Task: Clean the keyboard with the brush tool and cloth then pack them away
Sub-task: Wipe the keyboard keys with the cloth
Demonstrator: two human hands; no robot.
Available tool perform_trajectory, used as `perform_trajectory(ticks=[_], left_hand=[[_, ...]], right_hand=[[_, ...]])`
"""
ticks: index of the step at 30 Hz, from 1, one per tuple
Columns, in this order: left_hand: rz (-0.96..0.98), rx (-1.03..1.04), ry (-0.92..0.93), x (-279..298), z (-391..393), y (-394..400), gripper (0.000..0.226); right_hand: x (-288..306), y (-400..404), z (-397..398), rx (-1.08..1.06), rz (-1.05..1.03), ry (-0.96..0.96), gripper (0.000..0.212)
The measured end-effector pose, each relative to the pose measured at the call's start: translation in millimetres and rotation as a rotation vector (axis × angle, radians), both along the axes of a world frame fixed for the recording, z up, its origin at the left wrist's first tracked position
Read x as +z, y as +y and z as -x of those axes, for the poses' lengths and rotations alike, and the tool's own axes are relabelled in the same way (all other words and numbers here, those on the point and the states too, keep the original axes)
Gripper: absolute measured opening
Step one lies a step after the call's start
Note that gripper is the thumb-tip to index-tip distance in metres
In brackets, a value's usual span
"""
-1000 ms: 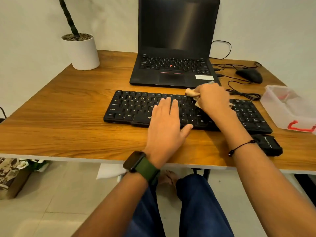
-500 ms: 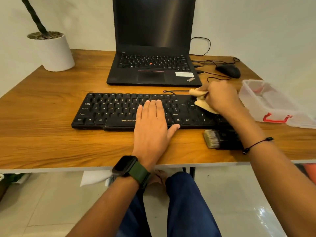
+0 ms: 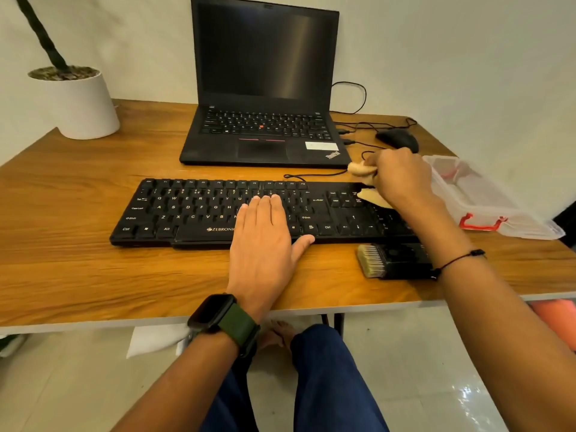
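A black keyboard (image 3: 193,210) lies across the middle of the wooden table (image 3: 78,269). My left hand (image 3: 265,241) rests flat on its middle keys with straight fingers. My right hand (image 3: 402,177) grips a bunched pale yellow cloth (image 3: 360,169) over the keyboard's right end, near the top edge. Part of the cloth sticks out under the palm onto the keys. A black brush tool (image 3: 392,260) with pale bristles lies on the table just in front of the keyboard's right end, partly under my right forearm.
An open black laptop (image 3: 265,132) stands behind the keyboard. A black mouse (image 3: 397,139) and loose cables lie at the back right. A clear plastic box (image 3: 486,201) with red clasps sits at the right edge. A white plant pot (image 3: 78,104) stands back left.
My right hand has swept the cloth rightward along the keyboard to its right end. The left hand stayed flat on the keys. The camera view shifted, bringing the brush tool's bristles into sight.
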State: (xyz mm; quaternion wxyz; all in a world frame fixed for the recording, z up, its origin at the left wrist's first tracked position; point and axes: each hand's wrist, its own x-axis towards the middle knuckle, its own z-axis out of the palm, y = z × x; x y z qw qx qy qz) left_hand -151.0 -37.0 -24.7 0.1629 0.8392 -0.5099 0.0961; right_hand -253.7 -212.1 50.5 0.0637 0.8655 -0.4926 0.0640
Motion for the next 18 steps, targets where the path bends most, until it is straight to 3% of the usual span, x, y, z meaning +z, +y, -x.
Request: perform_trajectory(ticks=[3,10,18], left_hand=[[-0.015,0.007,0.006,0.9,0.7,-0.5,0.082],[-0.007,0.013,-0.011,-0.1,0.6,0.8,0.081],[0.002,0.010,-0.012,-2.2,0.2,0.4,0.081]], right_hand=[[-11.6,9.9,-12.0,0.026,-0.029,0.072,0.033],[-14.0,52.2,-33.5,0.295,-0.032,-0.072,0.041],[-2.4,3.8,11.9,-0.015,0.022,-0.009,0.029]])
